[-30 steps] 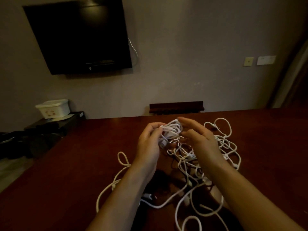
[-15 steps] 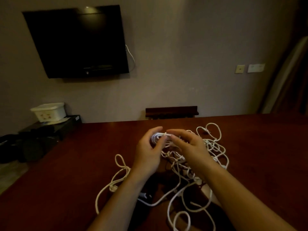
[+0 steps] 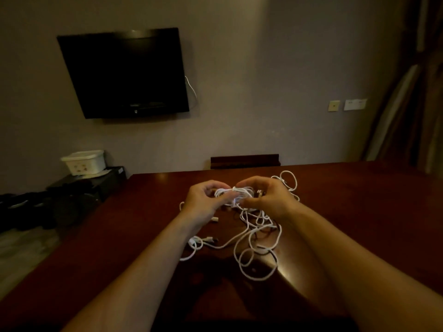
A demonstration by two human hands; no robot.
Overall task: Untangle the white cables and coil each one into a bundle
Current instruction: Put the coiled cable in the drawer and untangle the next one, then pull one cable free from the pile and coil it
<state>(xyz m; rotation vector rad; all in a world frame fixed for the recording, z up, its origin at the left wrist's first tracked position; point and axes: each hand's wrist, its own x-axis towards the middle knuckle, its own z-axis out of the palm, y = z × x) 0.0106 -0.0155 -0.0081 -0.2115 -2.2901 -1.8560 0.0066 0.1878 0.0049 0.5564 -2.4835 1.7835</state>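
Observation:
A small coiled bundle of white cable is held above the dark red table, between both hands. My left hand grips its left side with curled fingers. My right hand pinches its right side, thumb and fingers curled round the strands. Below the hands a loose tangle of white cables sprawls on the table, with loops trailing towards me and one loop lying behind my right hand. A white plug end lies beside my left wrist.
A dark chair back stands at the table's far edge. A black television hangs on the wall. At the left, a white box sits on a low black stand with dark items on the floor.
The hands have drawn the coiled bundle tighter between them, and a strand now wraps across its middle. The view has tilted, so the hands sit lower and farther from me.

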